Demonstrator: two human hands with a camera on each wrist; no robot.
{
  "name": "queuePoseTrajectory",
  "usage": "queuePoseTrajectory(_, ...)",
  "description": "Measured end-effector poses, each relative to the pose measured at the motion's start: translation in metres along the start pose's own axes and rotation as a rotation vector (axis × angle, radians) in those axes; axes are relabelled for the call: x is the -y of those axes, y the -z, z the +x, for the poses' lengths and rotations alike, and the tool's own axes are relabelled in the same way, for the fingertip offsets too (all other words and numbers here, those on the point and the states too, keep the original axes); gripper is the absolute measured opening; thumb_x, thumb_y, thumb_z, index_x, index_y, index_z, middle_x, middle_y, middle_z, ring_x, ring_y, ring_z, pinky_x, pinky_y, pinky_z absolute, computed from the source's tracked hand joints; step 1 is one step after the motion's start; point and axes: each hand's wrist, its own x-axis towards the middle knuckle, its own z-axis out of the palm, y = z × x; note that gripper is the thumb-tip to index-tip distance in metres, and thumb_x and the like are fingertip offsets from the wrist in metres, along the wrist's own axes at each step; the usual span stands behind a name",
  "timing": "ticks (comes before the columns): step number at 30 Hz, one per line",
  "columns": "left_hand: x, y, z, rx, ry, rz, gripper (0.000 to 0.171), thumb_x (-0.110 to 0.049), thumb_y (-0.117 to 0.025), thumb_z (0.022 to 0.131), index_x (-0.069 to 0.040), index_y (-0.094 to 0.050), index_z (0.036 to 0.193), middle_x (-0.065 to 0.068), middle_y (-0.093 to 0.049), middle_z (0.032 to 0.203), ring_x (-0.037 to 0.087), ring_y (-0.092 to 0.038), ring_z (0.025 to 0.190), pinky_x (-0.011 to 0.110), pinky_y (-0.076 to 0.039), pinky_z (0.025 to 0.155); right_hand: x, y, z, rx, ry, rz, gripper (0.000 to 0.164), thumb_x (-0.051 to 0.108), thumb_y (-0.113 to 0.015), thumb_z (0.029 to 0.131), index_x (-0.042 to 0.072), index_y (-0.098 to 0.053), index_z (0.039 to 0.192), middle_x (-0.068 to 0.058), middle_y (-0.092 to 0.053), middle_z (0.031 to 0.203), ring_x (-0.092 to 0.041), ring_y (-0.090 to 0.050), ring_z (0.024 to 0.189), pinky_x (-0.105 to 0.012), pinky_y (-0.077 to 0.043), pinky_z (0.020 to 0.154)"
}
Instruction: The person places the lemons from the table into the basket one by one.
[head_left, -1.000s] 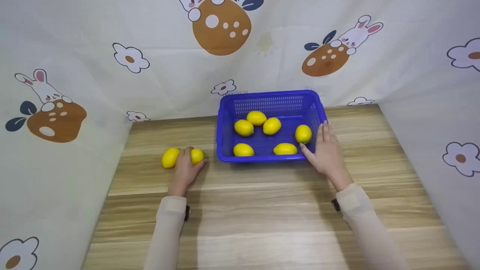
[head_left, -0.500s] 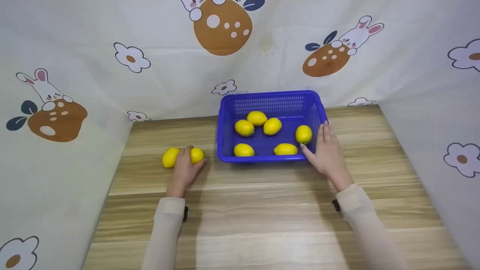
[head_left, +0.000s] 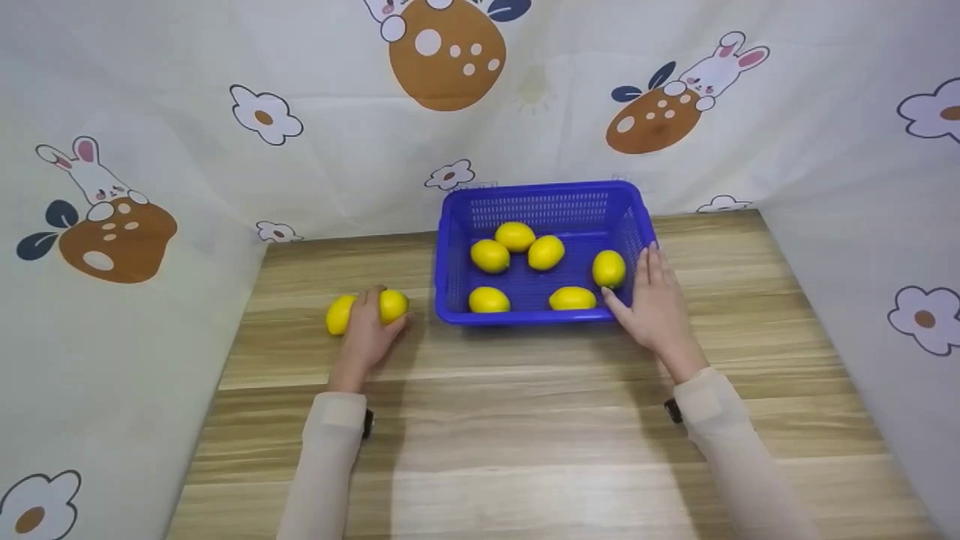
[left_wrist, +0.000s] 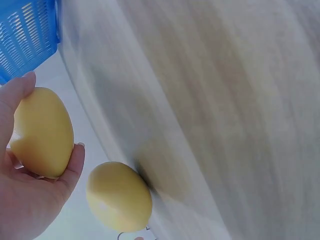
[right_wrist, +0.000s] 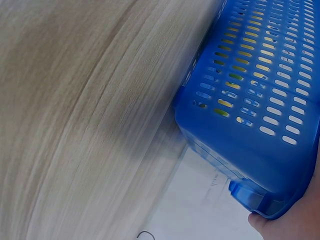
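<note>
In the head view my left hand [head_left: 365,330] grips a yellow lemon [head_left: 394,306] left of the blue basket [head_left: 525,318]. The left wrist view shows this held lemon [left_wrist: 45,134] between thumb and fingers, raised off the table. A second lemon [head_left: 340,316] lies on the table just left of that hand, partly covered by it. My right hand [head_left: 657,309] holds the basket's front right corner, with the thumb over the rim and the fingers along the right side. Several lemons lie inside the basket, among them one lemon [head_left: 609,268] near the right thumb.
The basket stands on a wood-grain table [head_left: 510,420] near its back edge. A printed cloth [head_left: 337,150] with rabbits and flowers hangs behind and along both sides. Slotted basket walls show in the right wrist view.
My left hand has raised the lemon a little and shifted slightly up and left. The right hand and the basket keep their places.
</note>
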Motion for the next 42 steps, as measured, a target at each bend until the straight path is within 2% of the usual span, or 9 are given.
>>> queuePoseTrajectory(8,-0.006,0.008,0.001,0.02,0.003,0.008,0.068,-0.021,-0.076,0.097,0.011,-0.045,0.148,0.035,-0.05,0.144,0.048,-0.051,0.134,0.059,-0.041,0.115,0.0,-0.001,0.0,0.001,-0.002,-0.001,0.096,0.052,-0.05,0.104,-0.022,-0.019,0.157,-0.04,-0.01,0.168,-0.052,-0.01,0.159,-0.06,-0.014,0.13)
queuePoseTrajectory(16,-0.012,0.016,0.006,0.013,-0.017,0.036,0.066,-0.02,-0.076,0.097,0.011,-0.046,0.147,0.035,-0.053,0.141,0.048,-0.054,0.131,0.059,-0.044,0.113,0.001,0.0,-0.001,0.003,-0.009,-0.005,0.095,0.051,-0.05,0.104,-0.023,-0.02,0.156,-0.04,-0.011,0.168,-0.054,-0.014,0.158,-0.06,-0.013,0.13)
queuePoseTrajectory(24,-0.02,0.025,0.01,0.036,-0.004,0.035,0.068,-0.025,-0.074,0.099,0.008,-0.044,0.151,0.034,-0.052,0.144,0.047,-0.053,0.133,0.059,-0.044,0.113,0.001,0.0,-0.001,0.006,-0.005,-0.004,0.095,0.052,-0.05,0.105,-0.022,-0.02,0.157,-0.04,-0.011,0.168,-0.053,-0.012,0.159,-0.061,-0.015,0.129)
queuePoseTrajectory(32,-0.027,0.03,0.016,0.03,-0.041,0.041,0.069,-0.025,-0.075,0.099,0.009,-0.044,0.149,0.036,-0.054,0.142,0.049,-0.054,0.131,0.061,-0.045,0.112,0.0,0.001,-0.001,0.007,-0.004,0.0,0.096,0.052,-0.051,0.105,-0.022,-0.02,0.156,-0.04,-0.01,0.168,-0.054,-0.011,0.158,-0.061,-0.015,0.129)
queuePoseTrajectory(38,-0.032,0.035,0.02,0.036,-0.052,0.028,0.069,-0.025,-0.076,0.098,0.009,-0.045,0.149,0.034,-0.054,0.14,0.047,-0.056,0.128,0.059,-0.047,0.11,0.0,0.0,-0.001,0.008,-0.002,0.001,0.096,0.052,-0.05,0.105,-0.022,-0.019,0.157,-0.04,-0.009,0.168,-0.054,-0.011,0.159,-0.06,-0.013,0.13)
queuePoseTrajectory(42,-0.037,0.038,0.022,0.025,-0.086,0.026,0.066,-0.023,-0.077,0.098,0.01,-0.047,0.146,0.033,-0.054,0.138,0.047,-0.057,0.126,0.059,-0.047,0.11,0.0,0.0,-0.001,0.002,-0.004,0.001,0.096,0.052,-0.051,0.104,-0.022,-0.019,0.157,-0.039,-0.01,0.168,-0.053,-0.011,0.159,-0.06,-0.013,0.13)
